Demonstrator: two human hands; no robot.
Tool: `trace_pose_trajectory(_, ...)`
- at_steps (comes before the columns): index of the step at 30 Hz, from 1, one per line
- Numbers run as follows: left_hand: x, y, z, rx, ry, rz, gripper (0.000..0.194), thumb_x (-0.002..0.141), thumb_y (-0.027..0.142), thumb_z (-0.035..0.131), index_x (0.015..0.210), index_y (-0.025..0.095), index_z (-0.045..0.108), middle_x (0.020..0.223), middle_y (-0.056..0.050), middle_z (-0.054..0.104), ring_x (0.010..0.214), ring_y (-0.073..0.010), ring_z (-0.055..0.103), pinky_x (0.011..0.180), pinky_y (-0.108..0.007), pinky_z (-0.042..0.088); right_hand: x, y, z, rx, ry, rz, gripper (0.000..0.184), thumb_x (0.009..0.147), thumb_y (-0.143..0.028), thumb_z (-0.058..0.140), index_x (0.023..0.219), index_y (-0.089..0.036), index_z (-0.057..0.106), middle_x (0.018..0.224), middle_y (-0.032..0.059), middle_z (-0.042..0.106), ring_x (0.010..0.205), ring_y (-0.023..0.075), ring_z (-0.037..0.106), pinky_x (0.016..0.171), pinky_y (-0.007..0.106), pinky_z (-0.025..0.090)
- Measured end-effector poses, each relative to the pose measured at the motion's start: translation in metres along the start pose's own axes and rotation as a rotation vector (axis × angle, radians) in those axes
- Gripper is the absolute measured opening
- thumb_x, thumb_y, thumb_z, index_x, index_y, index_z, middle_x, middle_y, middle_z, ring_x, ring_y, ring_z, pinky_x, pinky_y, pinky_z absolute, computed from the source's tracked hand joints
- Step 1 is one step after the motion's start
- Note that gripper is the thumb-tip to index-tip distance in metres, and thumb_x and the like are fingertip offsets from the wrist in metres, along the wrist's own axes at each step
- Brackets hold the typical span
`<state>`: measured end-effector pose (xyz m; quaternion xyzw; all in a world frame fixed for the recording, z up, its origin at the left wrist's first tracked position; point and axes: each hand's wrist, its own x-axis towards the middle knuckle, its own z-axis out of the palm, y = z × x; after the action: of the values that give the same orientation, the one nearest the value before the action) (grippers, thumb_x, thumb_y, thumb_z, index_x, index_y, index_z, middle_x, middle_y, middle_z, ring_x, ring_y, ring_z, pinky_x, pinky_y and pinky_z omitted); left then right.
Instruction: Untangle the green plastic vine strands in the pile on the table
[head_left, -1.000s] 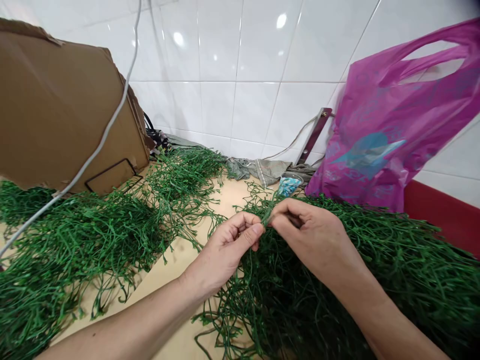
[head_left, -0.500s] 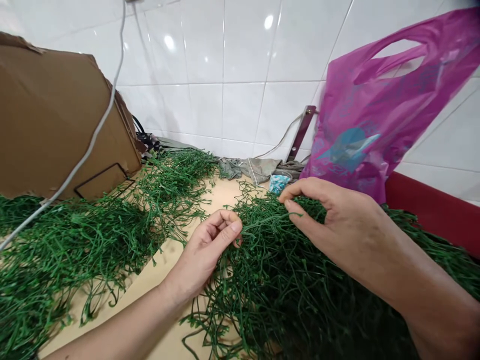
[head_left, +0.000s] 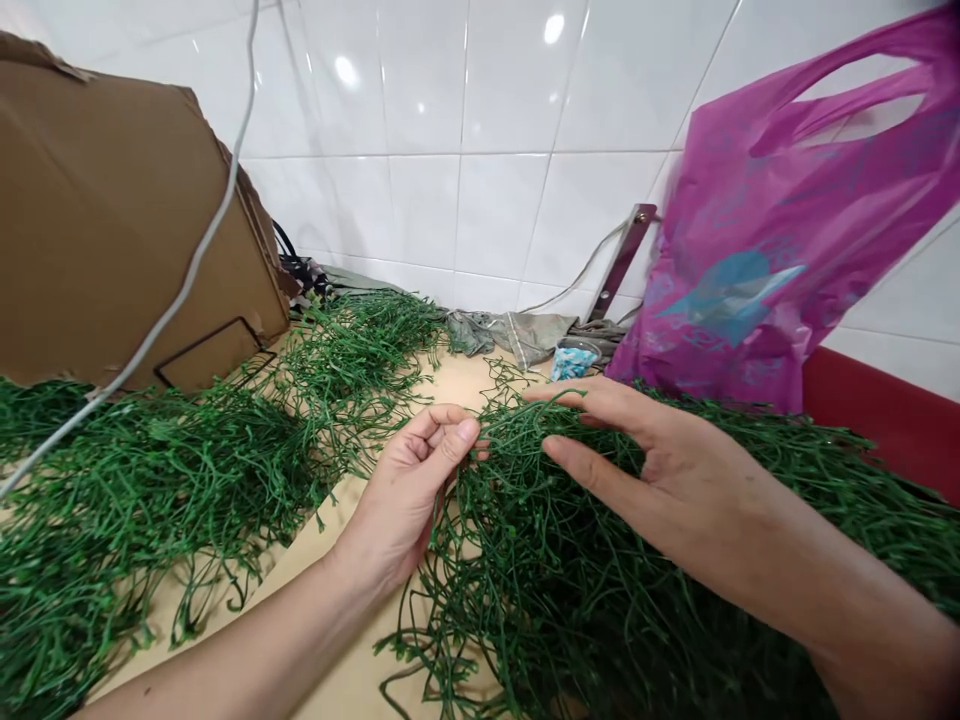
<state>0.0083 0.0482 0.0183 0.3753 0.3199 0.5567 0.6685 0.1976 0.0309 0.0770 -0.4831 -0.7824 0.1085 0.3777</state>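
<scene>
Two heaps of green plastic vine strands lie on the surface (head_left: 457, 385). Left of the right heap (head_left: 592, 590) sit the left heap (head_left: 142, 490) and a torn cardboard box (head_left: 127, 220). At its edge, the left hand (head_left: 405, 500) curls on strands, grip unclear; the right hand (head_left: 667, 470) lies open on it. Interlocked strands could snag if pulled, dragging the heap.

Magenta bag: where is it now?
Head view, right side: the magenta bag sits in front of the white wall tiles, behind the right hand and the green strands, right of a metal bracket.
</scene>
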Motion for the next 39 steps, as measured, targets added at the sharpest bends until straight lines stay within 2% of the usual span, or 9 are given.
trace_pose_trajectory(4, 0.001, -0.001, 0.0, -0.016, -0.021, 0.0, 0.024, 0.079, 0.036, 0.083, 0.08, 0.018, 0.067, 0.072, 0.004, 0.066, 0.069, -0.0078, 0.057, 0.068, -0.016, 0.045, 0.001, -0.004, 0.014, 0.096, -0.099, 0.045, 0.016, 0.092, -0.021, 0.058, 0.083, -0.023, 0.071, 0.083, -0.0008, 0.076, 0.079, 0.0176, 0.071, 0.072, 0.026, 0.055)
trace_pose_trajectory(9, 0.002, 0.001, -0.004, -0.002, 0.021, -0.026, 0.035, 0.087, 0.052, 0.07, 0.088, 0.018, 0.072, 0.085, -0.002, 0.071, 0.078, -0.0127, 0.062, 0.072, -0.021, 0.047, 0.001, 0.004, 0.009, 0.088, -0.063, 0.144, 0.021, 0.091, -0.024, 0.056, 0.075, -0.022, 0.069, 0.078, 0.0002, 0.075, 0.072, 0.0177, 0.068, 0.064, 0.026, 0.051)
trace_pose_trajectory(14, -0.002, 0.006, -0.009, 0.416, -0.151, 0.101, 0.032, 0.094, 0.05, 0.062, 0.105, 0.022, 0.072, 0.095, -0.001, 0.068, 0.091, -0.0148, 0.059, 0.084, -0.024, 0.044, 0.003, 0.01, -0.004, 0.258, -0.056, 0.241, 0.016, 0.09, -0.035, 0.06, 0.091, -0.022, 0.068, 0.078, 0.0011, 0.077, 0.075, 0.0178, 0.07, 0.07, 0.028, 0.052)
trace_pose_trajectory(18, -0.003, 0.005, -0.009, 0.649, -0.221, 0.155, 0.021, 0.091, 0.04, 0.067, 0.093, 0.019, 0.069, 0.083, 0.001, 0.06, 0.08, -0.0133, 0.052, 0.075, -0.024, 0.04, 0.002, 0.01, -0.007, 0.369, -0.029, 0.311, 0.019, 0.091, -0.039, 0.06, 0.103, -0.024, 0.059, 0.075, -0.001, 0.077, 0.075, 0.0169, 0.07, 0.071, 0.027, 0.051)
trace_pose_trajectory(21, -0.001, 0.004, -0.009, 0.643, -0.168, 0.199, 0.021, 0.093, 0.038, 0.063, 0.086, 0.018, 0.065, 0.079, 0.002, 0.055, 0.077, -0.0127, 0.048, 0.072, -0.024, 0.038, 0.0, 0.009, -0.009, 0.28, -0.093, 0.283, 0.009, 0.093, -0.034, 0.056, 0.094, -0.025, 0.057, 0.075, -0.0021, 0.075, 0.073, 0.0159, 0.068, 0.068, 0.027, 0.048)
trace_pose_trajectory(24, 0.0, 0.005, -0.007, 0.655, -0.13, 0.226, 0.022, 0.093, 0.039, 0.062, 0.084, 0.018, 0.064, 0.076, 0.002, 0.052, 0.073, -0.0125, 0.045, 0.068, -0.024, 0.037, -0.001, 0.005, -0.008, 0.117, -0.221, 0.199, 0.013, 0.095, -0.029, 0.05, 0.094, -0.025, 0.062, 0.08, -0.0012, 0.073, 0.074, 0.017, 0.067, 0.068, 0.03, 0.047)
trace_pose_trajectory(30, -0.002, 0.005, -0.007, 0.748, -0.161, 0.269, 0.019, 0.093, 0.035, 0.062, 0.084, 0.019, 0.065, 0.077, 0.002, 0.057, 0.076, -0.0138, 0.049, 0.071, -0.025, 0.038, -0.007, -0.005, 0.005, -0.074, -0.211, 0.02, 0.027, 0.103, -0.03, 0.039, 0.103, -0.026, 0.065, 0.112, 0.0036, 0.071, 0.106, 0.0221, 0.064, 0.09, 0.037, 0.044)
trace_pose_trajectory(34, -0.003, 0.003, -0.007, 0.788, -0.193, 0.294, 0.018, 0.094, 0.034, 0.06, 0.085, 0.019, 0.064, 0.078, 0.002, 0.058, 0.077, -0.0141, 0.051, 0.073, -0.025, 0.039, -0.008, -0.005, 0.017, -0.061, -0.271, 0.096, 0.02, 0.101, -0.031, 0.045, 0.091, -0.024, 0.061, 0.099, 0.0033, 0.068, 0.094, 0.0226, 0.061, 0.083, 0.038, 0.043)
trace_pose_trajectory(39, -0.006, 0.009, -0.006, 0.81, -0.277, 0.203, 0.027, 0.098, 0.039, 0.052, 0.082, 0.019, 0.058, 0.075, 0.003, 0.05, 0.073, -0.0134, 0.044, 0.069, -0.025, 0.035, -0.007, -0.009, 0.021, -0.057, -0.368, 0.158, 0.024, 0.103, -0.026, 0.035, 0.082, -0.023, 0.048, 0.08, 0.0005, 0.057, 0.075, 0.0186, 0.051, 0.071, 0.035, 0.039)
